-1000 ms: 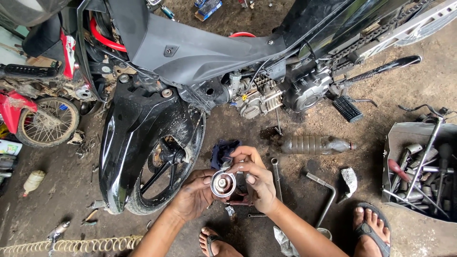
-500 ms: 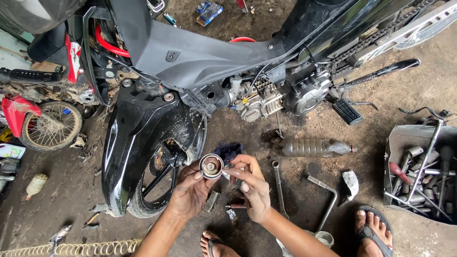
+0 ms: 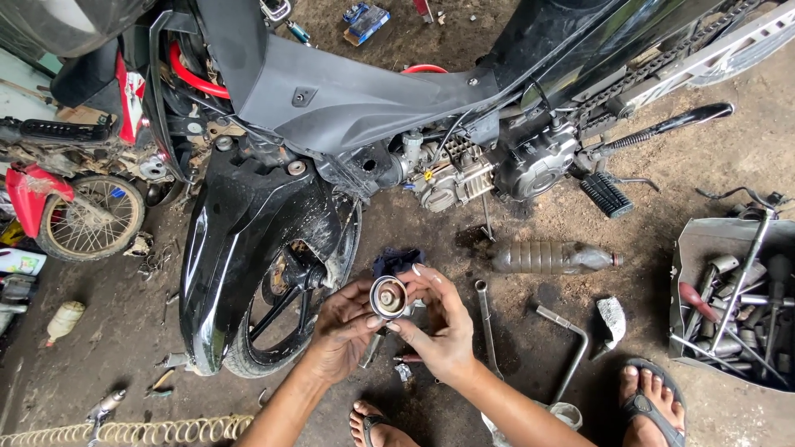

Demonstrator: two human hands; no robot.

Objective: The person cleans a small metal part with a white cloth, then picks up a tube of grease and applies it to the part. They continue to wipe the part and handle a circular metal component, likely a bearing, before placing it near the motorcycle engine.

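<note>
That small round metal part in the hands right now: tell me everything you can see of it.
The round metal part is a small, cup-like piece, silvery grey and dull with grime. Its open, circular face is turned up toward the camera, showing a raised rim and a lighter hub in the centre. The left hand cradles it from below and the left; the right hand pinches its right edge with the fingertips. It is held above the dirt floor, in front of a dark blue rag. Its underside is hidden.

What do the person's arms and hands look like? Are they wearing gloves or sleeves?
No gloves and no sleeves in view. Both forearms are bare up to the picture's edge. The left hand and the right hand are bare too, with dark greasy smudges on the fingers. No watch, ring or bracelet shows. On the feet are open sandals.
</note>
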